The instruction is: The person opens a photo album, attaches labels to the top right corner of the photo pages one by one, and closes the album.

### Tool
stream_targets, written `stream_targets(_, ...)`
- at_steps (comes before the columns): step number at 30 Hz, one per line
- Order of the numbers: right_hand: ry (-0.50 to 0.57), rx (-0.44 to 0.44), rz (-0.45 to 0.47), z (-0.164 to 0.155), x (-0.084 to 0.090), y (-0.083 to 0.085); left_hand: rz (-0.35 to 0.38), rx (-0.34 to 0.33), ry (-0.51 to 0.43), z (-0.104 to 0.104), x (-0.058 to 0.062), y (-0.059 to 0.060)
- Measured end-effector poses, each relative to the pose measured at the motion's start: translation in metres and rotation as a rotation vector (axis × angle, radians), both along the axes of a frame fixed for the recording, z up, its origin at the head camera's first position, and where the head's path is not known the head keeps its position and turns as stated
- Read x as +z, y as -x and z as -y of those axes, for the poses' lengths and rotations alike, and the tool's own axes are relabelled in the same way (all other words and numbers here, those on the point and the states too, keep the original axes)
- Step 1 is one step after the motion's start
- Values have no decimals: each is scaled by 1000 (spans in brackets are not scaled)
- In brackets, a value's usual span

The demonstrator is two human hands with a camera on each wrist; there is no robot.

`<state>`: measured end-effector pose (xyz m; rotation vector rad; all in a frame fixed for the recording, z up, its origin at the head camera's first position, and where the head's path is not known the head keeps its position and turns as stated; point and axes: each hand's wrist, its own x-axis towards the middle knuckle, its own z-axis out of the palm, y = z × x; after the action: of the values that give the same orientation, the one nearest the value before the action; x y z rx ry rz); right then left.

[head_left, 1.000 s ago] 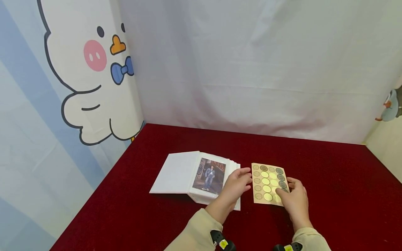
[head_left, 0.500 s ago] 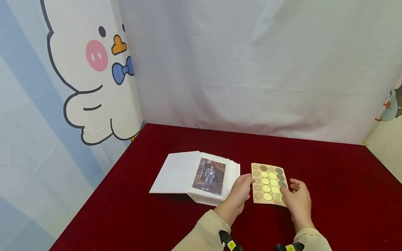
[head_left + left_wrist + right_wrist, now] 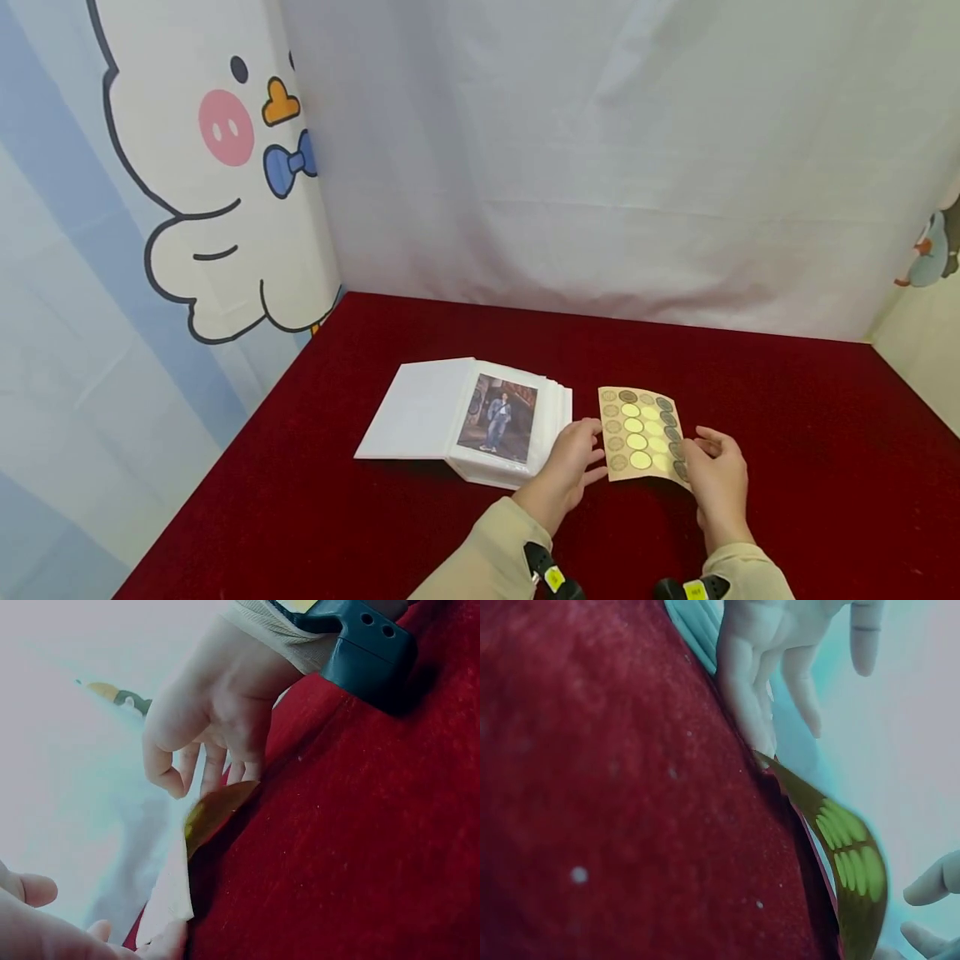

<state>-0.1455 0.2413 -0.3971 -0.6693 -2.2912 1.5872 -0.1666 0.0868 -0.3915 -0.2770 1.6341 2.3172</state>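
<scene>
A tan sheet of round stickers [image 3: 641, 435], gold and dark, lies between my two hands, its middle bowed upward. At its left edge, the straight fingers of my left hand [image 3: 567, 465] touch the sheet near the lower corner. My right hand [image 3: 722, 483] is at the opposite edge. In the left wrist view, this right hand [image 3: 225, 697] has its thumb apart from the sheet while its fingertips meet the edge. The right wrist view shows the left hand [image 3: 769, 660] with thumb lifted and fingertips at the sheet's corner, and the curved sheet [image 3: 847, 847] edge-on.
Just left of my left hand lies an open white photo album [image 3: 420, 412], with a photo [image 3: 498, 418] of a person in denim on its page. Dark red cloth [image 3: 300, 517] covers the table. A pale curtain [image 3: 600, 167] stands behind, a cartoon-printed one [image 3: 202, 167] on the left.
My left hand has moved right to the sheet's left edge. My right thumb has drawn back toward the right edge. The sheet, flatter before, now bows upward. The album has stayed put.
</scene>
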Motion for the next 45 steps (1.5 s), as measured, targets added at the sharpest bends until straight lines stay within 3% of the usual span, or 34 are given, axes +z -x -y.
stream_targets(5, 14, -8, -3, -2, -1, 0, 41, 18, -22, -5, -2, 4)
stream_targets(11, 27, 11, -8, -2, -4, 1, -7, -69, 10, -11, -10, 6)
stream_targets(17, 10, 34, -3, 0, -5, 1, -32, -68, 4, -12, -14, 4)
stream_targets(26, -50, 126, -13, 4, -3, 3, -99, -145, -127, -6, -5, 1)
stream_targets(31, -22, 173, -10, 12, 11, -4, -139, -175, -153, -3, 1, -1)
stream_targets(36, -9, 193, -78, 13, 4, -1, -160, -190, -163, -2, 6, -1)
stream_targets(42, -24, 189, -206, 4, -24, 14, -186, -151, -203, -1, 11, 1)
stream_targets(45, -39, 208, -249, 5, -26, 16, -214, -138, -228, 1, 12, 2)
